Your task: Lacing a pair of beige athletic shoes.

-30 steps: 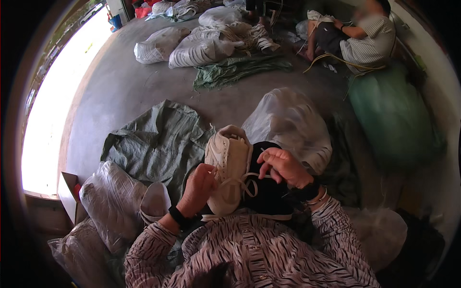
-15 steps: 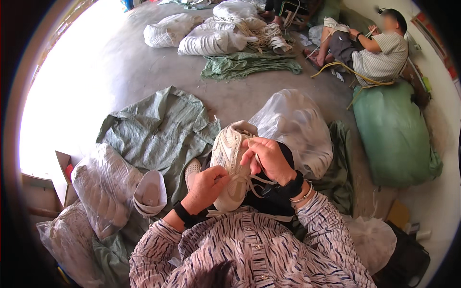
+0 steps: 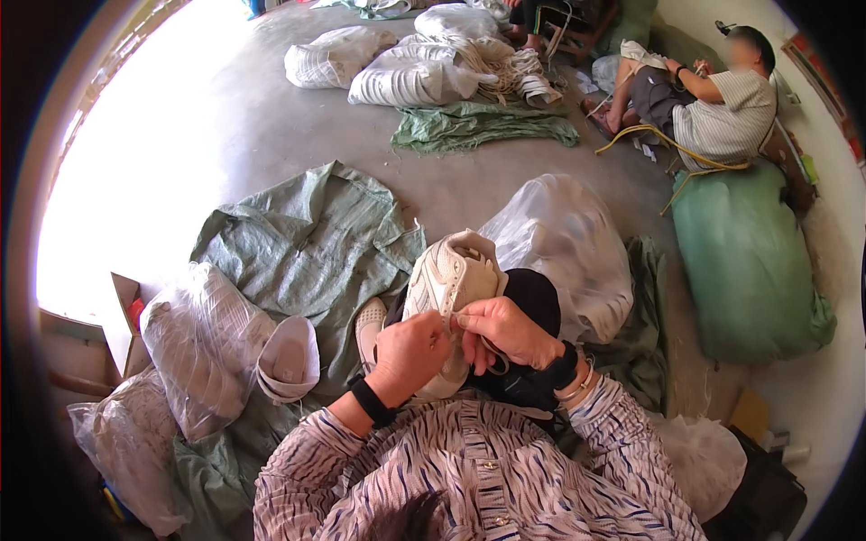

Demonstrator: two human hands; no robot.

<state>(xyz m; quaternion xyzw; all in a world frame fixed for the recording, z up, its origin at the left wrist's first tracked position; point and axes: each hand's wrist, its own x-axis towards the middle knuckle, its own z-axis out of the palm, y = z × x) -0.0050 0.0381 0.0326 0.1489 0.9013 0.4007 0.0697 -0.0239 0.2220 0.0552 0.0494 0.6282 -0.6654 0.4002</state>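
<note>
A cream-white sneaker (image 3: 444, 263) rests on my lap, its heel opening away from me and its toe close to my shirt. My right hand (image 3: 510, 332) pinches the shoelace between thumb and forefinger at the row of eyelets, its other fingers curled beneath. Beside it, my left hand (image 3: 408, 359) is closed against the shoe's lacing, holding the lace; its fingertips are partly covered. Both hands nearly touch and hide much of the tongue and toe. A loose loop of lace hangs under my right hand.
Left of me lie a white shoe upper (image 3: 290, 361) and clear bags of shoe parts (image 3: 203, 347). A green woven sack (image 3: 302, 221) spreads ahead, beside a translucent bag (image 3: 568, 243). A stuffed green sack (image 3: 744, 270) stands right, near a seated person (image 3: 726, 113). White bundles (image 3: 415, 72) lie farther off.
My right hand has come down and left along the eyelets, meeting my left hand, which has risen to the lacing. The sneaker looks slightly turned. The whole view has shifted a little.
</note>
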